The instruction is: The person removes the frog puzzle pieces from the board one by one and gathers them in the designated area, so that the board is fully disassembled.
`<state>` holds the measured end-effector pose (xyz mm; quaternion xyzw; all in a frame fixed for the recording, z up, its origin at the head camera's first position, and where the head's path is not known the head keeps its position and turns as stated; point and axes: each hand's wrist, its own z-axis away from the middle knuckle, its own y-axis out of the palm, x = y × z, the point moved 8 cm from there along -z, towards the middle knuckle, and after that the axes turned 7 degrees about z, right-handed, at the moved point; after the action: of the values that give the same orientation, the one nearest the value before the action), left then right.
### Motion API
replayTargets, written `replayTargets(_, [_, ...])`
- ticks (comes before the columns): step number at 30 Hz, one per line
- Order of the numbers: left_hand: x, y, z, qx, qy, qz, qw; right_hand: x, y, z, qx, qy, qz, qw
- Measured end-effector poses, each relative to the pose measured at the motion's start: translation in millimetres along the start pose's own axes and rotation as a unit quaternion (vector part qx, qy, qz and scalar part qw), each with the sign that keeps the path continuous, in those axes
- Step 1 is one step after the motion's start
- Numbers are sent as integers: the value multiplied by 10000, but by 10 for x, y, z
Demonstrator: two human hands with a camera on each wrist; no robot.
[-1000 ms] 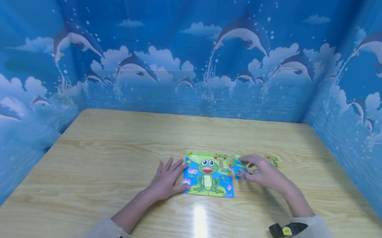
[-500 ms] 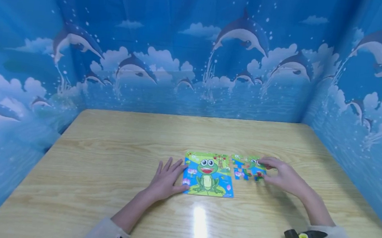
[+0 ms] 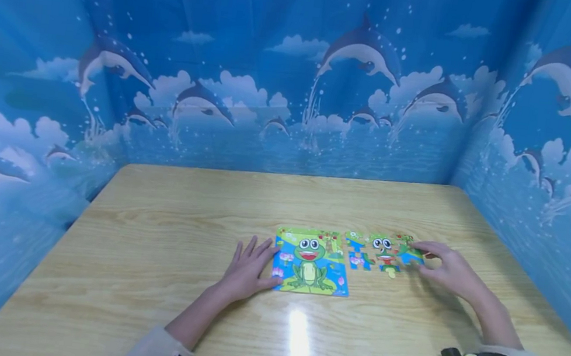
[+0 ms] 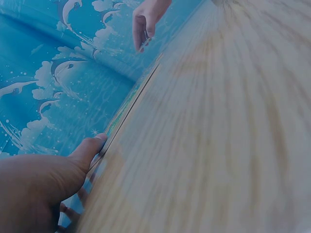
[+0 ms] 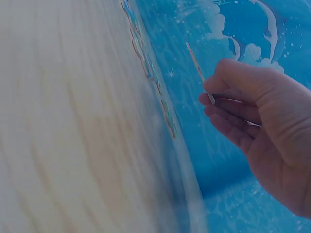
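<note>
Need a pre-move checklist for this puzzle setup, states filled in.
1. Right hand grip on piece: ok, thumb and fingers pinch the held puzzle piece.
2. Held puzzle piece clear of the table: ok, right wrist view shows it raised.
3. Left hand at the frog board: ok, touching its left edge.
4. Loose pieces fully joined: not ok, wood shows between the frog-face pieces and the pink-flower piece.
5. Held puzzle piece's printed side: cannot tell, right wrist view shows it nearly edge-on.
</note>
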<state>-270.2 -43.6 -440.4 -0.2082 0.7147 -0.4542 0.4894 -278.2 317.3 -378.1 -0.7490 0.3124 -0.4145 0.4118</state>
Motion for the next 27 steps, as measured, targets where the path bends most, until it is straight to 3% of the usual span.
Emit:
replayTargets(15, [-4, -7, 7, -24, 6, 30, 10000, -303, 135, 139, 441, 612, -168, 9970])
replayTargets(27, [2, 0, 6, -1, -52, 17, 10000, -330, 189, 158, 317, 485, -43, 9983])
